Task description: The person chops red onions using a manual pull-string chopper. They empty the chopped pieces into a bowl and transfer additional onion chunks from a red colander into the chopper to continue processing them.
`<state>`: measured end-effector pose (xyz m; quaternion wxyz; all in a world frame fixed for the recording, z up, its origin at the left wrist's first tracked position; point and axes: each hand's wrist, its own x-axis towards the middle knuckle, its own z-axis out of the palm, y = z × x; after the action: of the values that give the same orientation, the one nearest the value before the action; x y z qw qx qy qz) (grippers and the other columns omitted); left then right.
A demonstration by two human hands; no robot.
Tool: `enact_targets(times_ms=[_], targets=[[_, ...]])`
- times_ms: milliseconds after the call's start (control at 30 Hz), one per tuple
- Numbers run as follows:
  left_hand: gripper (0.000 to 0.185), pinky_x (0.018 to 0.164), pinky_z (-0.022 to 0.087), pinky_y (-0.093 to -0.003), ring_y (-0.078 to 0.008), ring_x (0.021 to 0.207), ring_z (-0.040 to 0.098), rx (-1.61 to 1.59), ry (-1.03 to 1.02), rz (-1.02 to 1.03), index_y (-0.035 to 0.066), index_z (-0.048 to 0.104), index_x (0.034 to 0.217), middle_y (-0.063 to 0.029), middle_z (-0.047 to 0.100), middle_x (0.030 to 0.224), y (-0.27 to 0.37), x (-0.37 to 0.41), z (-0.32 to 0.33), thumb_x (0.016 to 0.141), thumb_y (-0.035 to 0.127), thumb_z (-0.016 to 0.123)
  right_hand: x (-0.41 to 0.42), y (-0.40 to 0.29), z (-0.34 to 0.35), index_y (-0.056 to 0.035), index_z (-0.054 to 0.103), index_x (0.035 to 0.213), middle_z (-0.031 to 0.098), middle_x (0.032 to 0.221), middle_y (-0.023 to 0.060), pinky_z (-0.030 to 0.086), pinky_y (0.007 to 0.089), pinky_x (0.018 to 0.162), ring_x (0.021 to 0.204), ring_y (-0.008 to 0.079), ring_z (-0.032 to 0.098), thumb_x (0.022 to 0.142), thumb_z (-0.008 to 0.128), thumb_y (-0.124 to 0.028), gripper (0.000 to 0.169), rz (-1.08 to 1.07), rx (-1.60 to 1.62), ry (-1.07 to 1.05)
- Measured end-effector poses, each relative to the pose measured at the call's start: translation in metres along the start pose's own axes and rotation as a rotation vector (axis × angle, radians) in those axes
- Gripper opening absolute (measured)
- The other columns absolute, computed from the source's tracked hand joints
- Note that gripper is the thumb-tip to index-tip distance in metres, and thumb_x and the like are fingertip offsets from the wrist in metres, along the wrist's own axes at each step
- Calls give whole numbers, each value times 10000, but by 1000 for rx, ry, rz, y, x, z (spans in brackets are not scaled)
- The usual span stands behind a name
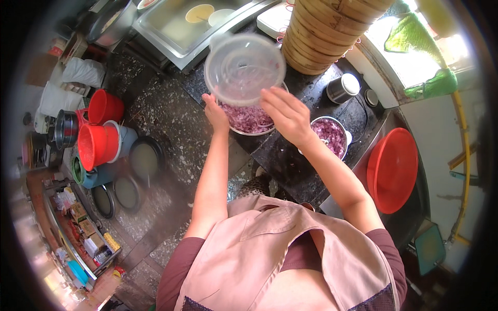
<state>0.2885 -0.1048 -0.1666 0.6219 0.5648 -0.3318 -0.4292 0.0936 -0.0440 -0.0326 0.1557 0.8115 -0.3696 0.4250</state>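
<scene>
A translucent plastic lid or shallow bowl (pixel 245 66) is tilted over a round metal bowl (pixel 255 133) on the dark counter. Chopped purple onion (pixel 247 117) fills the visible part of that bowl. My left hand (pixel 217 116) is at the near left rims of both, its thumb side up. On the other side, my right hand (pixel 288 114) has its fingers stretched out and close together by the plastic rim. Whether either hand grips the plastic is hard to tell. Beneath my right wrist stands a smaller chopper bowl (pixel 330 136), also with chopped purple onion and a blade hub inside.
Stacked bamboo steamers (pixel 327 39) rise behind the bowls. A metal chopper motor unit (pixel 343 88) and its cord lie to the right, near a red basin (pixel 393 171). A steel water pan (pixel 186 27) sits at the back left. Red buckets (pixel 97 144) crowd the floor.
</scene>
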Motion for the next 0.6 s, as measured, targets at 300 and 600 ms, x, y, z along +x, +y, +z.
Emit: enact_targets(times_ms=[300,600], targets=[[733,957,418,-361,-272,1081,608,58,60,86,-52,634,1180,-196,667,1136,-3,2,-4,1016,534,226,-21,-4,11,-69,656,893,670,1116,66,487,276,705,982,190,638,714,635,-78,180,26,-42,-75],[731,984,403,-370,-296,1140,588,200,29,74,-30,637,1189,-179,654,1185,-3,1,-4,1018,522,189,-22,6,5,-35,623,890,674,1053,97,500,317,756,924,213,643,698,631,-41,192,-11,4,-161]])
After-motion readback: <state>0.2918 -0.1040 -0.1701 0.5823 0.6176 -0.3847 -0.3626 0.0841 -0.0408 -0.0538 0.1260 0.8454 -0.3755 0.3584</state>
